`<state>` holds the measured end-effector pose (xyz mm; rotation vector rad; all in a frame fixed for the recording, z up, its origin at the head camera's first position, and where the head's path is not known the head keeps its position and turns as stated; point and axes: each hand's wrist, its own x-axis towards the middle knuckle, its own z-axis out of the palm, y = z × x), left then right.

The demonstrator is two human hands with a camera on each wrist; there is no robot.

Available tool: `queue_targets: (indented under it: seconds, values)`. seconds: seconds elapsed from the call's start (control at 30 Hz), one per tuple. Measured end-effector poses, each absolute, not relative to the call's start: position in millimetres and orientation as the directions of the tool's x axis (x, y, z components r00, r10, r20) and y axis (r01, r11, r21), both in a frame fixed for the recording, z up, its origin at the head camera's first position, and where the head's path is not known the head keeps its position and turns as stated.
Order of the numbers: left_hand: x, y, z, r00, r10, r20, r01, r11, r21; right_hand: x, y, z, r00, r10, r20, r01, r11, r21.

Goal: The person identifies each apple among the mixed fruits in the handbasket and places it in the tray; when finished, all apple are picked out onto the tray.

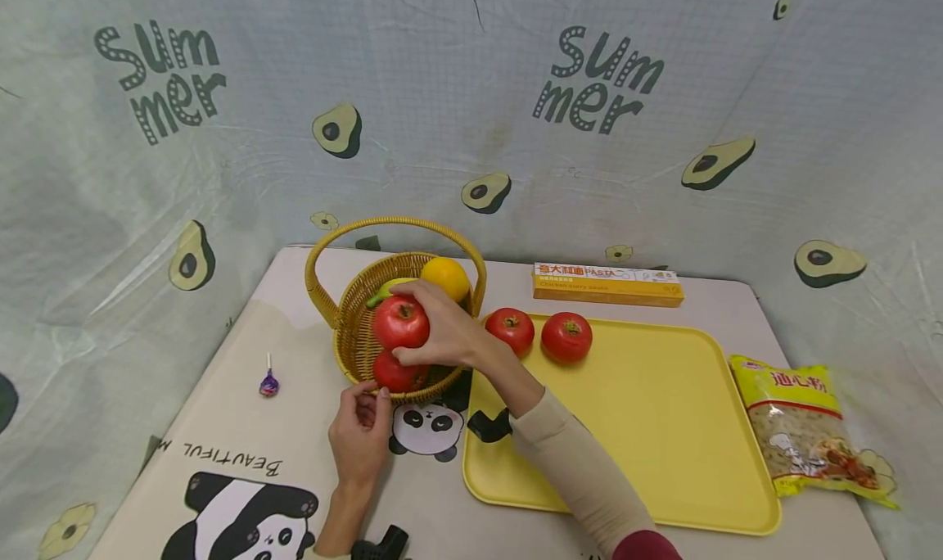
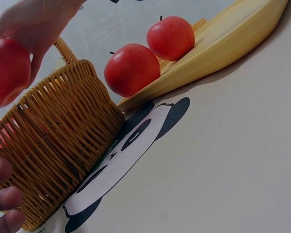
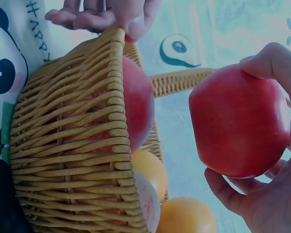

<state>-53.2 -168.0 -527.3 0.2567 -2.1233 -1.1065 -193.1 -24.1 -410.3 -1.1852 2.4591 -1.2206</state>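
My right hand (image 1: 442, 327) grips a red apple (image 1: 401, 321) over the wicker basket (image 1: 355, 339). In the right wrist view this apple (image 3: 240, 121) is above the rim, with thumb and fingers on opposite sides. My left hand (image 1: 359, 437) pinches the basket's near rim, its thumb (image 3: 136, 26) on the inner side. Inside the basket, another red apple (image 1: 394, 373) lies close to that rim. A round yellow-orange fruit (image 1: 445, 277) and a yellow-green item (image 1: 386, 290), partly hidden by my right hand, are farther back.
Two red apples (image 1: 510, 331) (image 1: 566, 337) sit on the yellow tray (image 1: 648, 429) at its far left. Behind it lies a pasta box (image 1: 607, 285); a pasta bag (image 1: 799, 429) is at right. A wrapped lollipop (image 1: 268, 384) lies left of the basket.
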Motion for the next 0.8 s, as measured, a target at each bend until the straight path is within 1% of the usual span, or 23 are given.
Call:
queue_targets:
  seconds: [0.23, 0.37, 0.6, 0.8]
  values:
    - [-52.2, -167.9, -526.4, -0.724, -0.472, 0.503, 0.144, 0.61, 0.779, -181.5, -7.3, -408.1, -0.716, -0.657, 0.234, -0.56, 0.343, -0.754]
    - [-51.9, -168.4, -526.4, -0.728, -0.47, 0.5, 0.137, 0.614, 0.777, -175.6, 3.9, -409.8, -0.728, -0.631, 0.267, -0.565, 0.332, -0.755]
    - [-52.3, -168.6, -526.0, -0.73, -0.47, 0.496, 0.136, 0.612, 0.779, -166.8, 25.6, -413.0, -0.722, -0.593, 0.356, -0.614, 0.314, -0.724]
    - [-52.7, -168.3, -526.6, -0.731, -0.471, 0.495, 0.139, 0.607, 0.782, -159.1, 45.7, -417.8, -0.726, -0.57, 0.385, -0.63, 0.326, -0.705]
